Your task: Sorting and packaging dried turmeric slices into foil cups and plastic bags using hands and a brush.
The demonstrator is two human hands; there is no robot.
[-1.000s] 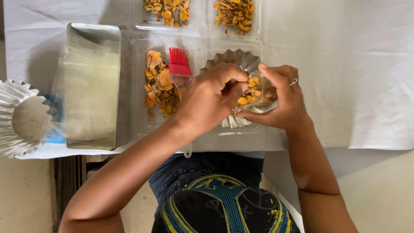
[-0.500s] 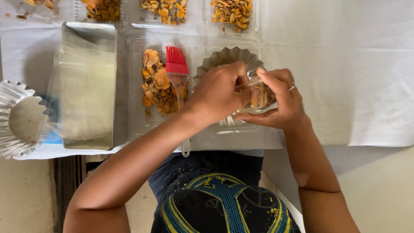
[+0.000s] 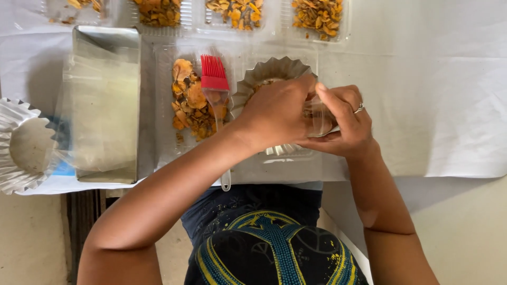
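Fingers: both sets are curled in close over a fluted metal mould [image 3: 269, 71], pinching at something small and clear; what that is, perhaps a bit of plastic wrap, cannot be told from here.
Left hand [image 3: 277, 113]: laid across the mould's near side, knuckles up, hiding most of its bowl.
Right hand [image 3: 343, 124]: cupped against the left, a ring on one finger, holding the clear piece from the right.
Fluted metal mould: on a clear plastic tray [image 3: 169, 148], just right of the brush, its far rim showing above the hands.
Red silicone brush [image 3: 214, 74]: bristles away from the person, clear handle running back under the left forearm.
Orange dried pieces [image 3: 190, 105]: heaped in the tray, left of the brush, touching it.
Metal loaf tin [image 3: 105, 105]: left of the tray, lined with clear film.
Fluted paper case [image 3: 21, 145]: at the far left edge.
Worktop [image 3: 422, 79]: spread with white cloth, more trays of orange pieces along the far side.
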